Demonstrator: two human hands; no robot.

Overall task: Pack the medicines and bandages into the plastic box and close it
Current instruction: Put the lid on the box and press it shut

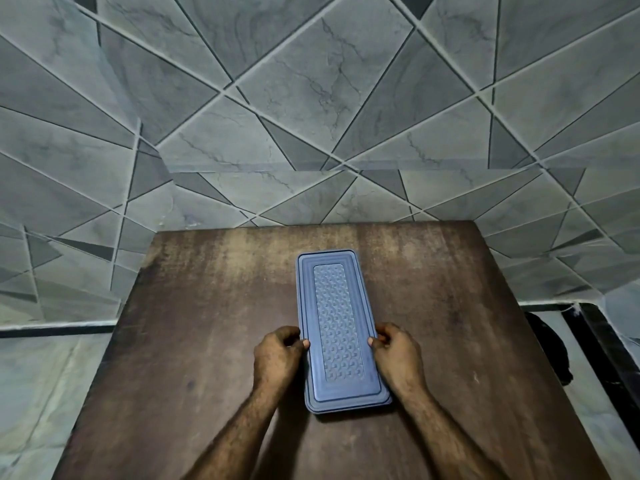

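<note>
A long blue plastic box [341, 327] lies lengthwise in the middle of the brown table, with its patterned lid on top. My left hand [277, 355] grips the box's left edge, thumb on the lid's rim. On the opposite side my right hand [398, 355] holds the right edge the same way. The lid hides whatever is inside the box. No medicines or bandages show anywhere on the table.
The worn brown wooden table [207, 341] stands against a grey tiled wall [311, 116]. A dark object [550, 348] lies on the floor past the table's right edge. Tiled floor runs along the left side.
</note>
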